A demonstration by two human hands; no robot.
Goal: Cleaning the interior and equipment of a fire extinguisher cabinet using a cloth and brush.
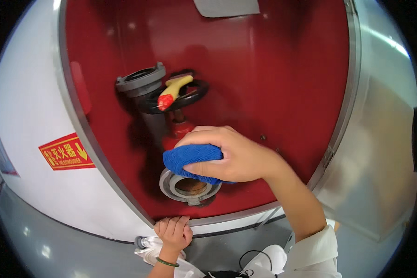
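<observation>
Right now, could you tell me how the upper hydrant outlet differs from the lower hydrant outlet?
The upper outlet is dark grey and sits beside the black handwheel; the lower outlet is lighter silver with a brownish bore. The upper outlet is untouched, while the right hand presses a blue cloth just above the lower outlet. Both are round metal couplings inside the red cabinet.

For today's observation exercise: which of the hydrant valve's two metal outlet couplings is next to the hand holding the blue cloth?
The lower coupling, just under the right hand and blue cloth; the upper coupling sits untouched beside the handwheel.
</observation>
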